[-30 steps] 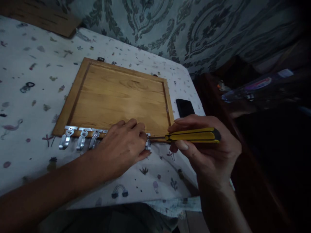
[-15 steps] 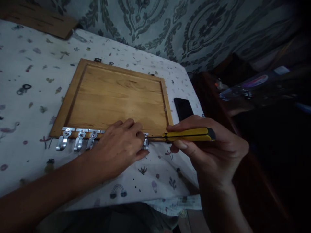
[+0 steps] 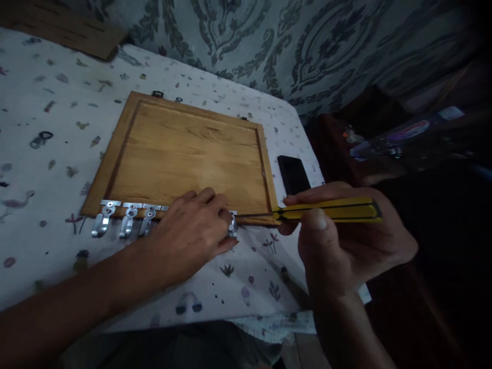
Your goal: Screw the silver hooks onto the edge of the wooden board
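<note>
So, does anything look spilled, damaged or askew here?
Nothing stands out: silver metal hooks line the near edge of the framed brown wooden panel, and no spill shows on the white patterned tablecloth. The left hand hides part of the row.

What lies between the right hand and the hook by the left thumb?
In the head view, the yellow screwdriver, gripped in the right hand, its thin shaft pointing toward the hook.
</note>
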The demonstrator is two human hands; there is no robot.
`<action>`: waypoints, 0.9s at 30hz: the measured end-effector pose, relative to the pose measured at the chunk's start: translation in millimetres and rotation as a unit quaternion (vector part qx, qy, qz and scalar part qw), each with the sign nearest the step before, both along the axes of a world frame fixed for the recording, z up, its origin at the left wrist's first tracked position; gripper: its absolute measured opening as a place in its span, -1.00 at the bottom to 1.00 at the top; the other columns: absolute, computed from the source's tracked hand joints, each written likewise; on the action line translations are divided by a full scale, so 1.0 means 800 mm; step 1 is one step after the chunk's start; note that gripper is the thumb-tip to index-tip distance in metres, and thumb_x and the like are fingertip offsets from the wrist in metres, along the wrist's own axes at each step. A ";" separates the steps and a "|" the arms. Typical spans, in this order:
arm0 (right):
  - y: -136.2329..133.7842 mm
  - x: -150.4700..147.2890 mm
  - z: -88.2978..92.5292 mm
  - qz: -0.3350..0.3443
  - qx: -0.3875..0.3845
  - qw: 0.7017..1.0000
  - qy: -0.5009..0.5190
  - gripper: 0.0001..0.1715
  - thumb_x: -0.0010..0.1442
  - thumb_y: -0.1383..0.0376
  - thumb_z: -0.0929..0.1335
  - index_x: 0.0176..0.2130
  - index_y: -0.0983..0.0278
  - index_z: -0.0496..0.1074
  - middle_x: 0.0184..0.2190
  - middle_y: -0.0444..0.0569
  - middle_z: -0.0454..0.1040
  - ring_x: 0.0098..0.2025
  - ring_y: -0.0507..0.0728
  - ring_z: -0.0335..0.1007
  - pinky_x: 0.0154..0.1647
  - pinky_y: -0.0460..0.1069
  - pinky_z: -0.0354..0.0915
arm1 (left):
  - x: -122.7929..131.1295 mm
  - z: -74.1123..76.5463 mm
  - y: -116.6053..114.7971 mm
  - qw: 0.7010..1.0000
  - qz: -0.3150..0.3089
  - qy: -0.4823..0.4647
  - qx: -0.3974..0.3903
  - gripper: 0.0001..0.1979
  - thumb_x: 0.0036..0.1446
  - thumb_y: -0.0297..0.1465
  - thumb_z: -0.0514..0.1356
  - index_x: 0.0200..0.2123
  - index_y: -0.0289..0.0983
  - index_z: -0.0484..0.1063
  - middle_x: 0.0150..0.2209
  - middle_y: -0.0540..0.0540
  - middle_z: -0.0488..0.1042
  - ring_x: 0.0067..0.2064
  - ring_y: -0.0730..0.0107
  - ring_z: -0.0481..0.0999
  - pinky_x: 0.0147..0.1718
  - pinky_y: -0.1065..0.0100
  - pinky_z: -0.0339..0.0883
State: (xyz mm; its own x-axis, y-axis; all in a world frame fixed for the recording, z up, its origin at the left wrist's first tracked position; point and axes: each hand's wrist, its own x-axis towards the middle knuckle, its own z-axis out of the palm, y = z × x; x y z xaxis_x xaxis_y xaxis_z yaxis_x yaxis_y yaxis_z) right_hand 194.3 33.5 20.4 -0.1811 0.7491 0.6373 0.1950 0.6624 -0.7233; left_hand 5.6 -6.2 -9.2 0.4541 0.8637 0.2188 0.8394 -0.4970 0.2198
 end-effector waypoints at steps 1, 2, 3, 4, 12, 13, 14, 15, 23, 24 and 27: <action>0.000 -0.002 0.000 -0.002 0.001 1.000 0.005 -0.98 0.24 0.30 0.47 -0.25 0.18 0.57 -0.37 -0.10 0.56 -0.55 0.04 0.39 -0.60 0.03 0.33 | 0.000 0.000 0.000 1.000 0.001 -0.002 0.000 -0.73 0.23 -0.21 0.32 -0.20 -0.32 0.59 -0.23 -0.14 0.53 -0.11 0.11 0.51 -0.21 0.14 0.39; 0.001 -0.003 0.000 -0.003 0.001 1.000 0.003 -0.98 0.24 0.29 0.47 -0.26 0.18 0.56 -0.38 -0.11 0.56 -0.54 0.05 0.40 -0.57 0.04 0.35 | 0.000 0.000 0.000 1.000 0.001 -0.004 0.003 -0.73 0.22 -0.21 0.33 -0.20 -0.32 0.59 -0.23 -0.13 0.53 -0.12 0.11 0.52 -0.23 0.15 0.39; 0.002 -0.003 0.000 -0.005 0.003 1.000 -0.003 -0.98 0.23 0.29 0.48 -0.27 0.18 0.55 -0.39 -0.12 0.56 -0.53 0.06 0.42 -0.53 0.05 0.37 | 0.000 -0.001 -0.001 1.000 0.002 -0.006 0.008 -0.73 0.21 -0.21 0.34 -0.21 -0.32 0.59 -0.24 -0.13 0.53 -0.12 0.11 0.52 -0.24 0.15 0.39; 0.003 -0.003 -0.001 -0.006 0.007 1.000 -0.010 -0.96 0.22 0.29 0.48 -0.27 0.17 0.54 -0.40 -0.13 0.56 -0.50 0.08 0.45 -0.49 0.06 0.40 | 0.000 -0.001 -0.001 1.000 0.003 -0.008 0.016 -0.72 0.19 -0.20 0.35 -0.23 -0.33 0.59 -0.25 -0.13 0.52 -0.13 0.10 0.52 -0.25 0.15 0.39; 0.007 0.000 -0.008 -0.008 -0.003 0.999 -0.035 -0.95 0.23 0.26 0.48 -0.27 0.16 0.54 -0.38 -0.11 0.57 -0.43 0.10 0.50 -0.45 0.05 0.43 | 0.000 -0.003 -0.001 0.999 0.001 -0.005 0.032 -0.73 0.18 -0.20 0.36 -0.28 -0.33 0.58 -0.29 -0.12 0.50 -0.16 0.12 0.51 -0.27 0.17 0.39; 0.007 0.000 -0.008 -0.005 -0.003 0.999 -0.033 -0.95 0.22 0.27 0.48 -0.27 0.16 0.54 -0.38 -0.11 0.56 -0.42 0.10 0.50 -0.45 0.05 0.43 | 0.000 -0.003 -0.001 0.999 0.001 -0.006 0.032 -0.73 0.18 -0.20 0.36 -0.27 -0.32 0.58 -0.28 -0.12 0.50 -0.15 0.12 0.51 -0.26 0.17 0.39; 0.007 0.000 -0.008 -0.006 -0.002 0.999 -0.033 -0.95 0.22 0.27 0.48 -0.26 0.16 0.54 -0.37 -0.11 0.56 -0.41 0.11 0.51 -0.45 0.06 0.43 | 0.000 -0.003 -0.001 1.000 0.001 -0.008 0.030 -0.73 0.18 -0.20 0.36 -0.27 -0.32 0.58 -0.27 -0.12 0.50 -0.15 0.12 0.51 -0.25 0.16 0.39; 0.007 0.000 -0.008 -0.006 0.000 0.999 -0.037 -0.95 0.22 0.27 0.48 -0.26 0.16 0.54 -0.37 -0.11 0.57 -0.40 0.11 0.52 -0.44 0.06 0.43 | 0.000 -0.003 -0.001 1.000 0.001 -0.009 0.030 -0.73 0.18 -0.20 0.36 -0.27 -0.32 0.58 -0.27 -0.11 0.50 -0.14 0.12 0.51 -0.25 0.16 0.39; 0.009 -0.002 -0.006 -0.016 0.010 0.998 -0.054 -0.95 0.23 0.24 0.47 -0.25 0.14 0.54 -0.37 -0.11 0.57 -0.42 0.11 0.51 -0.45 0.05 0.45 | 0.000 -0.004 -0.001 0.999 0.002 -0.001 0.043 -0.72 0.16 -0.20 0.37 -0.28 -0.32 0.58 -0.29 -0.12 0.50 -0.17 0.12 0.51 -0.26 0.16 0.39; 0.009 -0.002 -0.007 -0.013 0.010 0.998 -0.053 -0.96 0.24 0.25 0.47 -0.25 0.14 0.54 -0.37 -0.12 0.57 -0.43 0.09 0.51 -0.45 0.04 0.45 | 0.000 -0.004 -0.001 0.999 0.002 -0.001 0.044 -0.72 0.16 -0.20 0.38 -0.29 -0.33 0.58 -0.29 -0.12 0.50 -0.17 0.12 0.51 -0.26 0.16 0.40; 0.010 -0.002 -0.008 -0.002 0.005 0.998 -0.066 -0.94 0.23 0.28 0.48 -0.23 0.15 0.55 -0.35 -0.12 0.57 -0.45 0.07 0.50 -0.47 0.01 0.43 | 0.000 -0.003 -0.001 0.999 0.001 -0.006 0.052 -0.73 0.16 -0.21 0.37 -0.30 -0.33 0.58 -0.30 -0.12 0.50 -0.18 0.12 0.51 -0.26 0.17 0.40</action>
